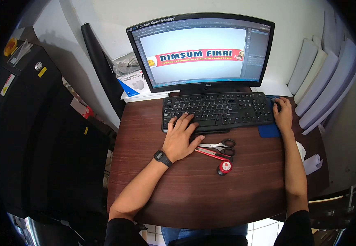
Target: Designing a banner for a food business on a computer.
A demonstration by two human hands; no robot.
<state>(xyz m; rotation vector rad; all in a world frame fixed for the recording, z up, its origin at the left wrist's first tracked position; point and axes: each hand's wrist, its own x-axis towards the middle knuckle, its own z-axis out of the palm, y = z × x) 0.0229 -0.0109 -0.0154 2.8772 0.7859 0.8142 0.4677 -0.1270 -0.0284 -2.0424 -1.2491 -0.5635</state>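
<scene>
My left hand [180, 137] rests on the lower left of the black keyboard [223, 110], fingers spread over the keys, a dark watch [162, 158] on its wrist. At the keyboard's right end, my right hand [283, 114] curls over a dark computer mouse [277, 105], mostly hidden beneath it, on a blue mouse pad [269, 131]. Behind the keyboard a monitor [200, 85] shows a red banner design on a white page. By my left thumb lie scissors [228, 143], a red utility knife [212, 154] and a small red-topped round item [226, 166].
The dark brown wooden desk [210, 197] has a curved front edge. A large black machine [42, 131] stands on the left. Beside the monitor sits a face mask box [135, 84]. White rolls [329, 82] lean at the right, and a small paper roll [313, 164] lies near my right forearm.
</scene>
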